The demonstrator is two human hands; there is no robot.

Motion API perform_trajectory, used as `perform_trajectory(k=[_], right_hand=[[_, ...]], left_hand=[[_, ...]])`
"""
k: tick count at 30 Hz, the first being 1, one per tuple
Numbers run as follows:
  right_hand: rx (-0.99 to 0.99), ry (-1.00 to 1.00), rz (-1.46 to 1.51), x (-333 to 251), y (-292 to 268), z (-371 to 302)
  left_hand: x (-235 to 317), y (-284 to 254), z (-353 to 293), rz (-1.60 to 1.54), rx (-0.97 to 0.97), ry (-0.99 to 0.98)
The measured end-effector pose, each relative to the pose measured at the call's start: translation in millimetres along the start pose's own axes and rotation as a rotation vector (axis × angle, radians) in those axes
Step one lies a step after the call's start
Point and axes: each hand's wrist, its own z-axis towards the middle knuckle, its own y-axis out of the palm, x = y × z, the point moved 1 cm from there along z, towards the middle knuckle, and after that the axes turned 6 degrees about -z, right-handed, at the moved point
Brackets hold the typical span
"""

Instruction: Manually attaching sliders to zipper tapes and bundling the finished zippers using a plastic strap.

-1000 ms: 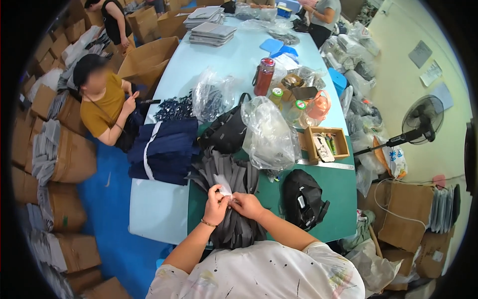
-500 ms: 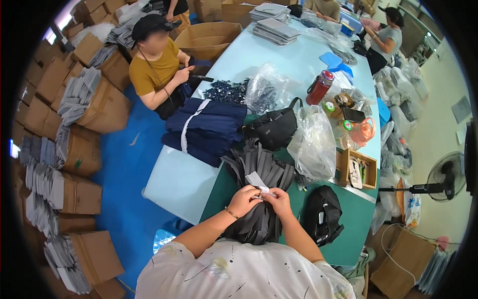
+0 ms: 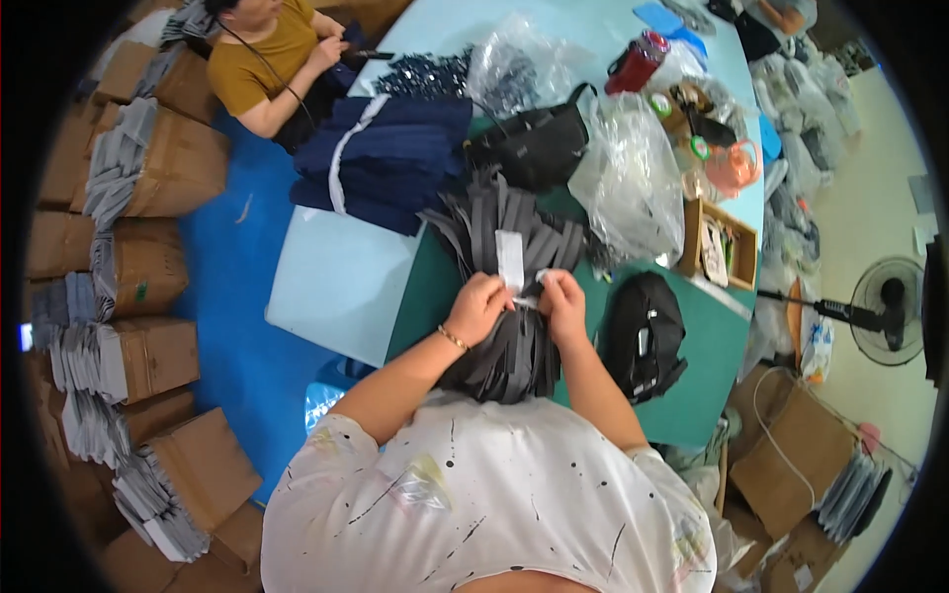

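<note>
A bundle of dark grey fabric strips (image 3: 514, 361) lies in front of me, gathered at its middle by a white cloth tie (image 3: 509, 259). My left hand (image 3: 478, 308) is closed, pinching the tie at the left of the gathered part. On the other side my right hand (image 3: 564, 308) grips the tie's other end, a bit of white showing above its fingers. One flat length of the tie lies up along the strips. Left of it and farther off rests a navy fabric bundle (image 3: 400, 163), bound with a white band (image 3: 348, 158).
Around the bundle are a black bag (image 3: 534, 148), a clear plastic bag (image 3: 633, 183), a black backpack-like bag (image 3: 645, 341) and a wooden box of small tools (image 3: 720, 245). A red bottle (image 3: 638, 64) stands farther off. A co-worker (image 3: 272, 69) is at the far left.
My hands have drawn apart, with the tie pulled snug across the strips. The view has tilted down, so things appear higher in the picture.
</note>
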Motion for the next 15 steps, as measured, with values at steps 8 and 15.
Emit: perform_trajectory(k=[8,15], right_hand=[[0.002,0.088,0.339,-23.8,-9.3,1.9],[-0.251,-0.075,0.049,-70.6,28.8,-16.2]], left_hand=[[-6.7,6.1,3.3,-0.092,-0.032,-0.220],[11.1,10.0,1.8,0.518,-0.245,0.375]])
